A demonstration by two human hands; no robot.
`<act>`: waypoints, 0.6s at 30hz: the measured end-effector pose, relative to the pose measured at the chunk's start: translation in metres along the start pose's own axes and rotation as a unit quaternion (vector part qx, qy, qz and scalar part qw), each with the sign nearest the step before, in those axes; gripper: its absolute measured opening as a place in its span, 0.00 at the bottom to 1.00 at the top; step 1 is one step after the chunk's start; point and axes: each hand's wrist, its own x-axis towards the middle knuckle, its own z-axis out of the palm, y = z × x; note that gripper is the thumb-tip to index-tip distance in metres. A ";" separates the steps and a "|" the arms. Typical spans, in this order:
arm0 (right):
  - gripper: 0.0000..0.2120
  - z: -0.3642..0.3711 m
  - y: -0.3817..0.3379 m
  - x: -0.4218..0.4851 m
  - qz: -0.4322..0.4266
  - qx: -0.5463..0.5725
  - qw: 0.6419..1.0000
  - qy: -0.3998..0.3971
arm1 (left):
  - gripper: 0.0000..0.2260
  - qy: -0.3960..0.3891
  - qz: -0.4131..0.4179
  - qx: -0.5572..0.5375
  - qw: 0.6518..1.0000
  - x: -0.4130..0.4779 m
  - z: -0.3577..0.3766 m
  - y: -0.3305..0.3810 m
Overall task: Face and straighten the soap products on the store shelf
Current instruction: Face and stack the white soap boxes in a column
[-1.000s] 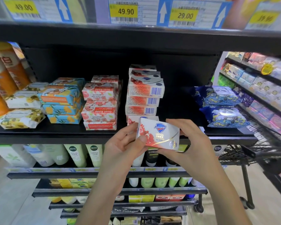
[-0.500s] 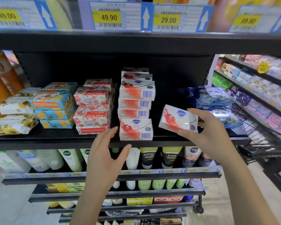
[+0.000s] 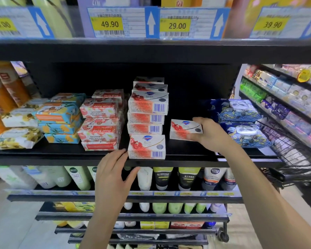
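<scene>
- On the black shelf (image 3: 61,155), at its front lip, what is the left hand (image 3: 113,173) doing?
- It is raised with fingers nearly straight and thumb spread wide; it holds nothing; its fingertips (image 3: 123,151) sit at the lower left corner of the front soap box (image 3: 146,147), though whether they touch the card I cannot tell.
- And that box?
- It lies flat at the shelf edge, pomegranate face up, barcode side toward the camera; right behind it rises the stack (image 3: 147,108) of the same white-and-red boxes, barcode sides forward.
- Where is the right hand (image 3: 212,135)?
- Right of the stack; it grips the held soap box (image 3: 184,129) by its right end, fingers over the top, thumb along the front; the box tilts, printed face up toward the camera, apart from the stack; whether it rests on the board I cannot tell.
- Neighbours?
- Goat Soap packs (image 3: 100,121) stand just left of the stack, their print upside down; blue-and-yellow packs (image 3: 59,117) further left; blue wipe packs (image 3: 241,123) to the right of the right hand; yellow price tags (image 3: 111,24) on the rail above; tubes (image 3: 162,178) on the shelf below; a wire cart (image 3: 291,153) at far right.
</scene>
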 end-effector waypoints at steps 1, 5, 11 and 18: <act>0.27 0.000 0.000 0.000 0.002 0.007 1.000 0.005 | 0.27 0.004 -0.008 -0.004 1.000 0.000 0.001 0.001; 0.36 0.008 -0.001 -0.012 0.014 0.054 0.996 0.066 | 0.27 0.018 -0.028 -0.019 0.999 0.000 0.004 0.004; 0.27 0.022 -0.001 -0.007 0.045 0.077 0.986 0.141 | 0.22 0.044 -0.048 -0.039 0.997 0.000 0.010 0.005; 0.23 0.026 -0.002 0.047 0.055 0.071 0.985 0.148 | 0.22 0.046 -0.062 -0.051 0.996 0.000 0.008 0.008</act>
